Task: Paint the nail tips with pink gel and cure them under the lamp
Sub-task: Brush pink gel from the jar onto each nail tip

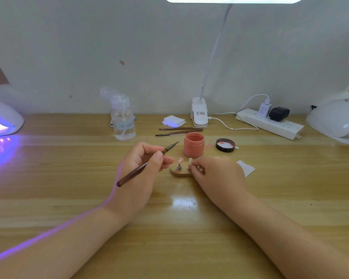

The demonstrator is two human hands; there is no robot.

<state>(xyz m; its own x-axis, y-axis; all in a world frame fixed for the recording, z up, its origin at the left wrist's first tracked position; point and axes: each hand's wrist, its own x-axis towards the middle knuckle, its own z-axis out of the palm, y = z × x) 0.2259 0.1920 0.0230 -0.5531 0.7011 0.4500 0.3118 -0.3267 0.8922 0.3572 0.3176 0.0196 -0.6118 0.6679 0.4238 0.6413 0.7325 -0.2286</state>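
Two hands work at the middle of a wooden table point(69, 178) in the head view. The left hand point(143, 170) has its thumb and fingers curled round a brush point(144, 165), pinching it near the ferrule, bristles pointing up and right toward the pink gel jar point(194, 144); the handle end slants down to the left. The right hand point(214, 174) reaches in from the right, its fingertips pinching a pale nail tip point(190, 161) on the small wooden stand point(179, 173); how the other fingers lie I cannot tell, as the back of the hand hides them. Just left of that tip, a pink tip point(180, 159) sits on its own metal post on the same stand.

The jar stands open just behind the stand, its black lid point(225, 145) lying inside-up to its right. Two spare brushes point(178, 130) lie side by side behind the jar, near a clear pump bottle point(123, 119) and a white pad stack point(173, 120). A desk lamp's clip point(199, 112) stands behind them, with a power strip point(270, 123) to its right. One curing lamp point(2, 117) glows violet at the far left edge; another, unlit, lamp point(334, 119) sits at the far right. What looks like a scrap of paper point(247, 168) lies just right of the right hand.
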